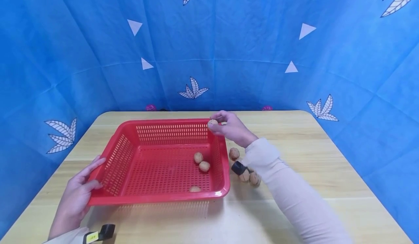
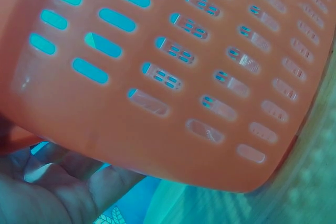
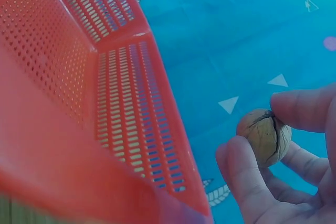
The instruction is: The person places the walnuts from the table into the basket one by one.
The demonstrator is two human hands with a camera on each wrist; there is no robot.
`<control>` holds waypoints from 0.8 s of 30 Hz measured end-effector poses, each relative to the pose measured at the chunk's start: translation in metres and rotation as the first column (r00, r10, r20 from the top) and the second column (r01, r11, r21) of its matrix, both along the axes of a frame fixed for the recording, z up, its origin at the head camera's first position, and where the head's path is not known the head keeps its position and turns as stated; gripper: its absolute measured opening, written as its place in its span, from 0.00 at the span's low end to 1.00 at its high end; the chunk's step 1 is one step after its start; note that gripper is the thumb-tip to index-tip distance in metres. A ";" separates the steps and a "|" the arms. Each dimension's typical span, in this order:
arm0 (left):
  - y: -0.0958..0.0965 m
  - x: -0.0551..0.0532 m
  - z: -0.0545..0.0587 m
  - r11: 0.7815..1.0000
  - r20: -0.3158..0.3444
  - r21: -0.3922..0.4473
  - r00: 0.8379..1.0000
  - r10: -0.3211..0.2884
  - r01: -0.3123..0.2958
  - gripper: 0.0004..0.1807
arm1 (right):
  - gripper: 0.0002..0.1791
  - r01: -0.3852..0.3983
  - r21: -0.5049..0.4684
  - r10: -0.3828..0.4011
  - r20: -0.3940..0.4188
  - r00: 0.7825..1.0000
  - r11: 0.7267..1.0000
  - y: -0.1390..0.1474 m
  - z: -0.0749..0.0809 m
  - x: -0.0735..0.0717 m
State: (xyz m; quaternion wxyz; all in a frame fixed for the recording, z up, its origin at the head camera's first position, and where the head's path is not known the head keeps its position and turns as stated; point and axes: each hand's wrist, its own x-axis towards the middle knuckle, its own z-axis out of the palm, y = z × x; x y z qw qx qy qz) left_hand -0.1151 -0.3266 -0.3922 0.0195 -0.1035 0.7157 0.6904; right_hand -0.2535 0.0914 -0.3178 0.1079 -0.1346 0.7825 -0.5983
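A red plastic basket [image 1: 157, 199] with slotted walls stands on the table, its left end slightly toward me. My left hand [image 1: 76, 193] grips the rim at its left side, thumb on the near face; in the left wrist view the fingers curl under the rim. Over the basket's far right corner, my right hand [image 1: 230, 127] pinches a walnut [image 3: 264, 137] between thumb and fingertips. Inside the basket lie a walnut [image 1: 198, 158], another walnut [image 1: 204, 166] touching it, and a third walnut [image 1: 195, 189], partly hidden by the near rim.
Several walnuts [image 1: 254, 179] lie on the table just right of the basket, partly hidden by my right wrist and its camera [image 1: 238, 168]. A blue patterned curtain [image 1: 229, 84] hangs behind the wooden table [image 1: 314, 164].
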 end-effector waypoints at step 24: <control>-0.001 -0.001 -0.001 1.000 -0.019 0.018 1.000 -0.004 0.004 0.41 | 0.18 -0.042 -0.059 0.047 0.095 0.994 0.997 -0.048 -0.008 0.001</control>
